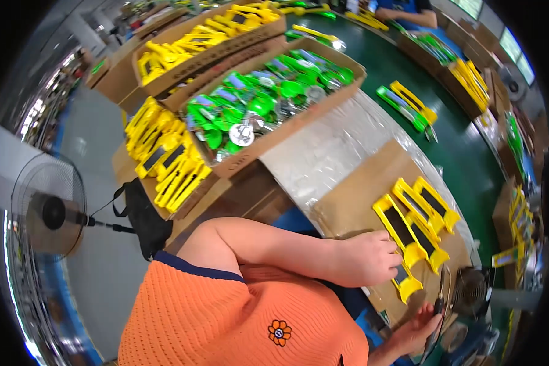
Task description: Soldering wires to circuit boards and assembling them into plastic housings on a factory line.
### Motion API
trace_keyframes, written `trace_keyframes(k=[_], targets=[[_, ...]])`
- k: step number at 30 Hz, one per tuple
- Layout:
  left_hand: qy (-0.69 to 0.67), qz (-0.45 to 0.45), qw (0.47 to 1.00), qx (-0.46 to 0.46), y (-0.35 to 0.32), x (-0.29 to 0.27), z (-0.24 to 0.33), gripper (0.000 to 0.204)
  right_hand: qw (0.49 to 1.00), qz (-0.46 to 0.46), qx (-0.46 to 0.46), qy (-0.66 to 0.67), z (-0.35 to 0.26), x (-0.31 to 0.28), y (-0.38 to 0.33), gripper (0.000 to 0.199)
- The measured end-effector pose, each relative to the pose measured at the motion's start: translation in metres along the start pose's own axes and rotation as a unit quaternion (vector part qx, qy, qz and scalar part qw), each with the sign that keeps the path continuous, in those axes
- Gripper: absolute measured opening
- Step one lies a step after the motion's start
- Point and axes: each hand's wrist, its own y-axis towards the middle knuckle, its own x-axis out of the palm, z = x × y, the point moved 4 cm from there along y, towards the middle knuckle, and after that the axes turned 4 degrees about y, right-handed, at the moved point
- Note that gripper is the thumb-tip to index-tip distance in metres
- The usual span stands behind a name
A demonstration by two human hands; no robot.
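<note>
Single head-worn fisheye looks steeply down, tilted, close over the cardboard-covered bench [354, 201].

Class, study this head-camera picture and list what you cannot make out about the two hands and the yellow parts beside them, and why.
- Left hand, head view: its fingers curl down onto a yellow part, hiding the grip.
- Right hand, head view: at the bottom edge, the dark slim tool it holds is too small and blurred to identify.
- Green parts box: individual pieces too small and jumbled to tell apart.
</note>
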Motion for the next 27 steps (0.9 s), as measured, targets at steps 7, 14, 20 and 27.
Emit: trace_keyframes(k=[7,14,20,27], targets=[[0.387,-0.09,0.85,-0.345,-0.075,-0.217,-0.158,0.013,0.998,0.0,0.04,-0.046,-0.014,0.013,-0.011,0.025],[0.245,-0.221,0.902,-0.277,-0.186,-0.232,-0.272,0.05,1.0,0.006,-0.012,-0.015,-0.005,0.01,-0.005,0.013],[0.174,-0.215,0.907,-0.318,-0.18,-0.241,-0.253,0.06,0.988,-0.134,-0.013,0.075,-0.01,0.043,-0.011,0.026],[0.239,-0.17,0.918,-0.269,-0.156,-0.249,-0.222,0.049,0.989,-0.136,-0.012,0.052,-0.013,0.033,-0.014,0.023]])
